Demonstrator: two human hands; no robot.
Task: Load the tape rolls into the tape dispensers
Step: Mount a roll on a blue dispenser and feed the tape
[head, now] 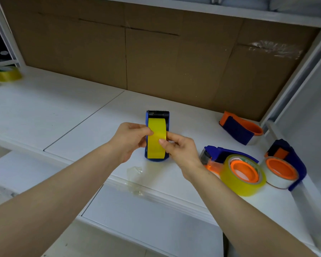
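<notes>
A blue tape dispenser [165,117] stands on edge in the middle of the white shelf [82,115], with a yellow tape roll [157,132] seated in it. My left hand [132,140] pinches the roll's left side between thumb and fingers. My right hand [178,147] grips the right side, its thumb lying across the yellow tape face. To the right lie three more dispensers: one blue with a yellow roll on an orange hub [243,175], one blue with a clear roll [283,173], and an orange and blue one [239,130] farther back.
A loose yellow roll [6,74] sits at the far left of the shelf. Crumpled clear film [135,171] lies near the shelf's front edge. Brown cardboard [137,52] lines the back. A white upright post [295,86] closes the right side.
</notes>
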